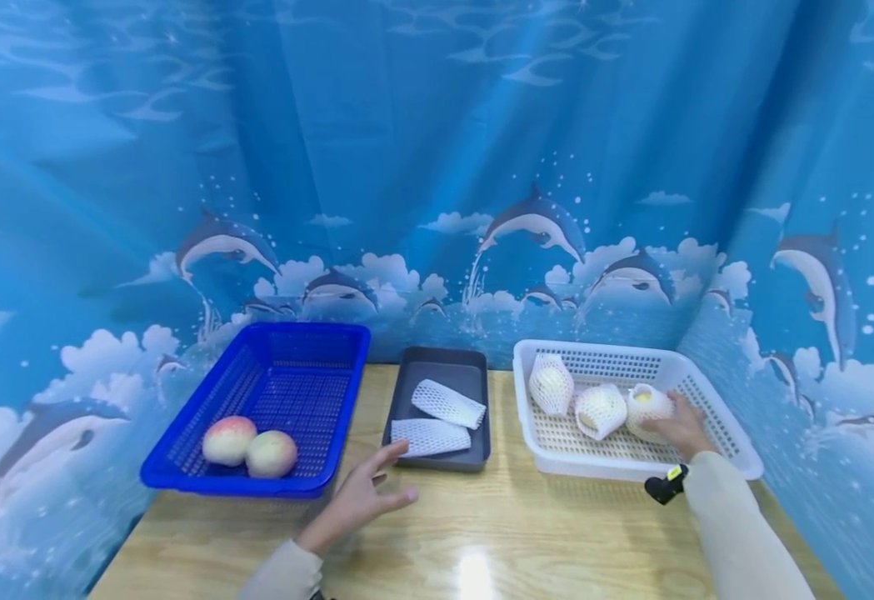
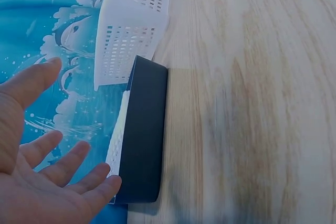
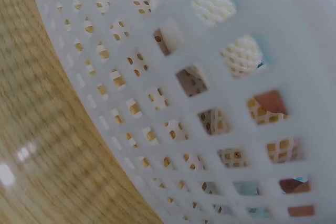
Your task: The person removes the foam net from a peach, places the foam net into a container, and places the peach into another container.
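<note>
In the head view my right hand (image 1: pixel 682 427) reaches into the white basket (image 1: pixel 635 468) and grips the rightmost of the fruits in white foam nets, a pale yellow fruit (image 1: pixel 648 408). Two more netted fruits, a left one (image 1: pixel 551 385) and a middle one (image 1: pixel 601 411), lie beside it. The basket wall (image 3: pixel 210 103) fills the right wrist view and mostly hides that hand. My left hand (image 1: pixel 362 500) hovers with fingers spread before the dark grey tray (image 1: pixel 437 461), holding nothing. Two flat foam nets, an upper one (image 1: pixel 447 404) and a lower one (image 1: pixel 431 437), lie in the tray.
At the left stands a blue basket (image 1: pixel 257 485) with two pinkish peaches, one at the left (image 1: pixel 229 440) and one at the right (image 1: pixel 271 454). All containers rest on a wooden table (image 1: pixel 526 533). A dolphin-print curtain (image 1: pixel 422 167) hangs behind and at the sides.
</note>
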The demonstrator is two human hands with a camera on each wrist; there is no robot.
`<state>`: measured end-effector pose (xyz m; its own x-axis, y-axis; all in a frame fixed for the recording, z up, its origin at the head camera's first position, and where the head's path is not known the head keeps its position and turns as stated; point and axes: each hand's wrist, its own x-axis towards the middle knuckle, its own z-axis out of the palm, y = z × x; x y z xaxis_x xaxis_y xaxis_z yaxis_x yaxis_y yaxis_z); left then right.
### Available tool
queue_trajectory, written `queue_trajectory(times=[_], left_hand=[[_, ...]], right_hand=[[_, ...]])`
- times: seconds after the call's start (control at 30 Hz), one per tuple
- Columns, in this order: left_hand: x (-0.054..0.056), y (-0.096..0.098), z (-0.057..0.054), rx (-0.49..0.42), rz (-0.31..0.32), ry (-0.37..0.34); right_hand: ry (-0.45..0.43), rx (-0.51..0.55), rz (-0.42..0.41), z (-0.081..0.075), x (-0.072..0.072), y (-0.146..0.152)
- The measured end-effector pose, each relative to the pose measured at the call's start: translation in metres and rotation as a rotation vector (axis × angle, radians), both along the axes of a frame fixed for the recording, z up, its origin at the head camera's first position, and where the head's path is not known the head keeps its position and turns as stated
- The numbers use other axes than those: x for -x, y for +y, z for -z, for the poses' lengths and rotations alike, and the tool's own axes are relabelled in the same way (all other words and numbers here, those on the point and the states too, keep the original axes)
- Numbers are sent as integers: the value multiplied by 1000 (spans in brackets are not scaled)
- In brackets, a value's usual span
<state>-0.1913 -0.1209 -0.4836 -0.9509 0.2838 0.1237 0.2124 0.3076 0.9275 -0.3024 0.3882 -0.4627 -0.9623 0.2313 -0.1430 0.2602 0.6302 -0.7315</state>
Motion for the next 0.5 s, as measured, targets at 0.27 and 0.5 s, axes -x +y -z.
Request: queue_trajectory(times=[0.27,0.5], left_hand=[[-1,-1,5,17,7,4],[-1,-1,7,-7,6,3]], right_hand=[[-36,-19,31,3,0,-4],[-28,-40,31,6,0,-4]])
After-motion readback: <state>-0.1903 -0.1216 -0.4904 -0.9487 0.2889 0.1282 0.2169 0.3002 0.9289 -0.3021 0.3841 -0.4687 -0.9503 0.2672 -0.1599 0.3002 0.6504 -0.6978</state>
